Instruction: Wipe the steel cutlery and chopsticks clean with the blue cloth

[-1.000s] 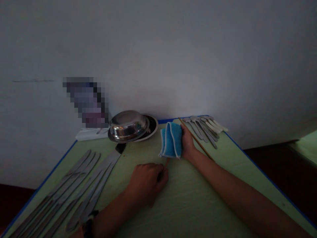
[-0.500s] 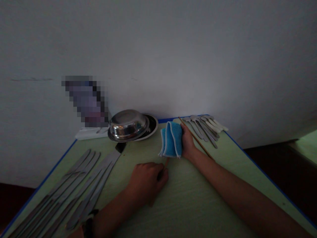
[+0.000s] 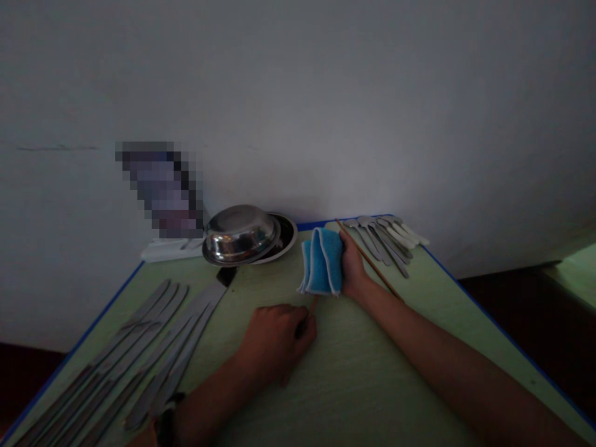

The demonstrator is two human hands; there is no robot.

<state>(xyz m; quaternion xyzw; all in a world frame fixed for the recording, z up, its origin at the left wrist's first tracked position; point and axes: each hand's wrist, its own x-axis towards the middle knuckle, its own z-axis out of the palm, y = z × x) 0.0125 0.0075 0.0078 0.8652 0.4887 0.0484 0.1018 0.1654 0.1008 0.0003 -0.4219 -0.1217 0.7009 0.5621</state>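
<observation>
My left hand (image 3: 276, 340) rests on the green table (image 3: 354, 385) with its fingers pinched round one end of a thin brown stick (image 3: 312, 305). That stick runs up into a folded blue cloth (image 3: 321, 261), which my right hand (image 3: 354, 267) grips from the right side. The cloth wraps the stick, so its middle is hidden. A second thin brown stick (image 3: 370, 261) lies on the table just right of my right hand.
Several table knives (image 3: 139, 354) lie in a row at the left. An upturned steel bowl (image 3: 239, 234) sits on a dark plate (image 3: 285, 233) by the wall. Several spoons (image 3: 384, 239) lie at the back right. A white tray (image 3: 165, 249) stands behind the bowl.
</observation>
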